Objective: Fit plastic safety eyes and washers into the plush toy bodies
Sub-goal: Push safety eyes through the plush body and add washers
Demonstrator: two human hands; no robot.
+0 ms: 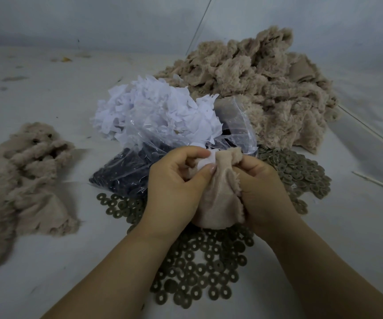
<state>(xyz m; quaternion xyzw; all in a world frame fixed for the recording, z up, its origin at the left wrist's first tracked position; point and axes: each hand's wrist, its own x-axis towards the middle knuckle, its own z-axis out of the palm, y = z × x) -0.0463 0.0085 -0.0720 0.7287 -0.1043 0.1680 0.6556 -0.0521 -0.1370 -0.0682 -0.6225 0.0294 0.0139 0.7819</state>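
Note:
Both hands hold one beige plush body (218,201), turned inside out, above the table. My left hand (174,187) grips its left side and pinches a small white patch (205,162) at the top between thumb and fingers. My right hand (264,192) grips the right side, fingers curled into the fabric. Grey-green washers (199,268) lie spread under and around my hands. A clear plastic bag of black safety eyes (126,173) sits just behind my left hand. No eye or washer shows in my fingers.
A big heap of beige plush bodies (262,88) fills the back right. A smaller pile of plush bodies (22,178) lies at the left. White fabric scraps (153,111) are heaped behind the bag. A thin white stick (377,183) lies at the right.

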